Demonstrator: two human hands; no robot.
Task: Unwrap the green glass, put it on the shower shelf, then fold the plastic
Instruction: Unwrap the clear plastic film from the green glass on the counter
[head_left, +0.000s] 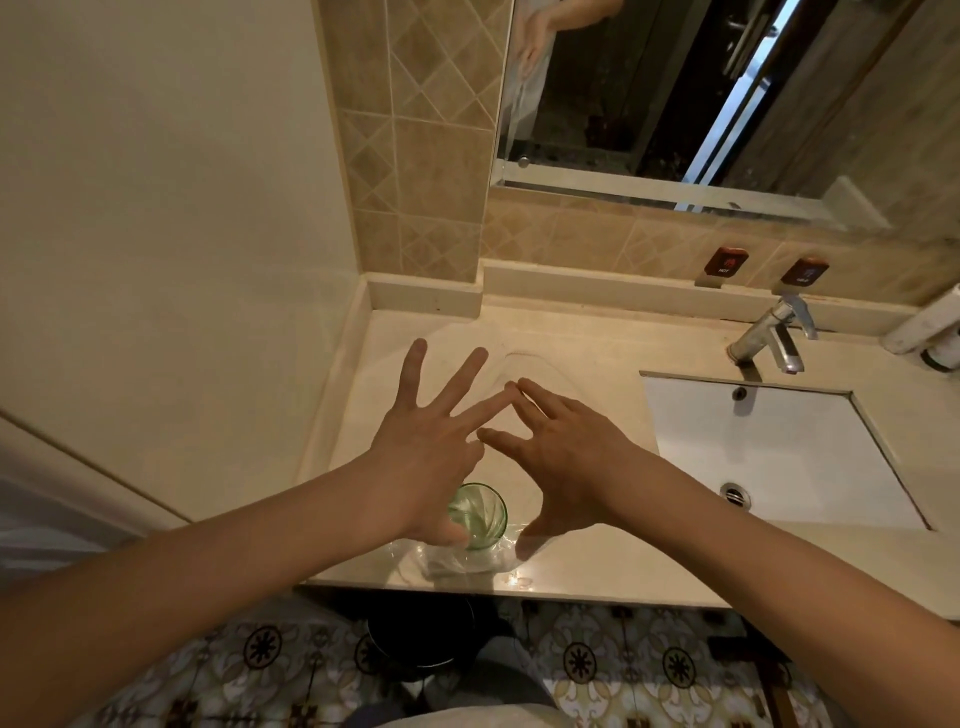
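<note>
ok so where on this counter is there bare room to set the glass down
Bare counter runs from the back ledge toward the faucet, beyond both hands. The front edge is crowded: green glass on clear plastic. The sink fills the right.

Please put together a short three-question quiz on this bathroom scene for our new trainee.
1. True or false: the green glass stands upright on the counter, near its front edge.
2. Which hand holds the glass? A) the left hand B) the right hand C) neither
3. Fill in: the clear plastic lies around the foot of the glass, on the ___.

Key
1. True.
2. C: both hands are spread open above it, fingertips meeting.
3. Counter, to the left of the sink.
</note>
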